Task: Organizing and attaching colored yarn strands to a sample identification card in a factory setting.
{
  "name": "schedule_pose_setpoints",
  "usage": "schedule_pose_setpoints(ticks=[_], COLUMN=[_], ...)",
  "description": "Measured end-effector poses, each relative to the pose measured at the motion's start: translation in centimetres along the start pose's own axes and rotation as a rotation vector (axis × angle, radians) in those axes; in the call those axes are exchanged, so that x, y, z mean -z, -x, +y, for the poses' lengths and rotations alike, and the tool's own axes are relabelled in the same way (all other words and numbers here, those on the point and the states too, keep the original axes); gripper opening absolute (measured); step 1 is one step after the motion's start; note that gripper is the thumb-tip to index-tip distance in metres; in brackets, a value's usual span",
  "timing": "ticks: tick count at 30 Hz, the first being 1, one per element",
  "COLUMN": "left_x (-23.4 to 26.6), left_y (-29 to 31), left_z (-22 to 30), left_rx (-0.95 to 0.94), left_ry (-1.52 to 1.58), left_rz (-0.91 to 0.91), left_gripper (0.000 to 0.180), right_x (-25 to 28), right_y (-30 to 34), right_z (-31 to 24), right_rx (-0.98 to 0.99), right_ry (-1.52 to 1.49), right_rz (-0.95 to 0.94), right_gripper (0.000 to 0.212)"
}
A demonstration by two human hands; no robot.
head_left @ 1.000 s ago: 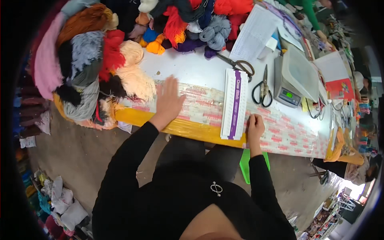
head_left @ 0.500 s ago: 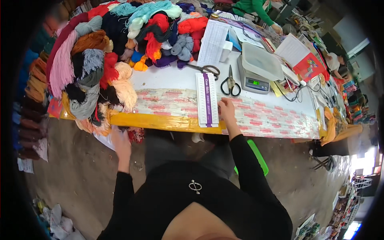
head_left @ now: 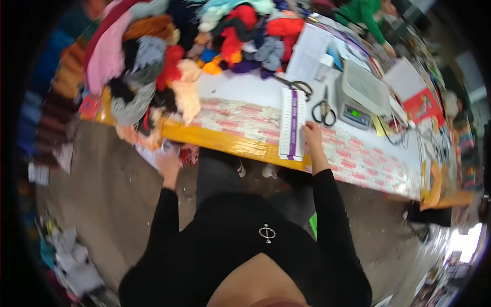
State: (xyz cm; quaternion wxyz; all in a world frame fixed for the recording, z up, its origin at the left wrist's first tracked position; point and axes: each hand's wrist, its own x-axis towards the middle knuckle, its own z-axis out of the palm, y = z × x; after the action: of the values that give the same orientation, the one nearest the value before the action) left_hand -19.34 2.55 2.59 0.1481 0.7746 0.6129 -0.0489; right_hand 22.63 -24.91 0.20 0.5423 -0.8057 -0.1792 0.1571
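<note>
"Starting from the left, what shows?"
"A white bag (head_left: 148, 156), seemingly, below the edge of the table (head_left: 220, 140). The left hand (head_left: 169, 163) is at it, blurred; I can't tell whether it grips."
"And further right?"
"The card (head_left: 292, 125) lies on the table, the right hand (head_left: 313, 134) at its right edge, fingers curled, grip uncertain. Scissors (head_left: 325, 106) lie just beyond."
"Which step, then?"
"Handling the bag, I'd judge; the next move calls for a sure left-hand grip."

Card strip (head_left: 293, 125): long, white, with a purple central band; lies flat on the table (head_left: 240, 110), near end over the yellow edge (head_left: 220, 140). White item (head_left: 150, 156), apparently a bag: crumpled, below that edge
</note>
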Motion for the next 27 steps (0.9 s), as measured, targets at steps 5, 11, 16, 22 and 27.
schedule_pose_setpoints(ticks=[5, 11, 16, 22, 27], left_x=[-0.9, -4.5, -7.1, -3.7, 2.6], left_y=[3.2, 1.8, 0.0, 3.0, 6.4], left_z=[4.0, 24.3, 30.4, 31.5, 31.4], left_rx=[-0.405, -0.457, -0.044, -0.362, -0.700], left_ry=[0.613, 1.344, 1.518, 1.632, 1.494], left_rz=[0.373, -0.613, -0.901, -0.757, -0.391], left_gripper=[0.047, 0.043, 0.017, 0.035, 0.039], right_x=[-2.9, -3.1, -3.2, -3.7, -5.0], right_y=[-2.1, -2.6, -1.0, 3.6, 4.8], right_z=[-1.9, -3.6, -5.0, -8.8, -12.9], right_rx=[-0.126, -0.350, -0.377, -0.256, 0.072], right_ry=[0.177, -0.058, -0.172, -0.683, -0.737], right_rz=[-0.036, -0.119, -0.115, -0.080, 0.000], right_gripper=[0.052, 0.037, 0.028, 0.031, 0.029])
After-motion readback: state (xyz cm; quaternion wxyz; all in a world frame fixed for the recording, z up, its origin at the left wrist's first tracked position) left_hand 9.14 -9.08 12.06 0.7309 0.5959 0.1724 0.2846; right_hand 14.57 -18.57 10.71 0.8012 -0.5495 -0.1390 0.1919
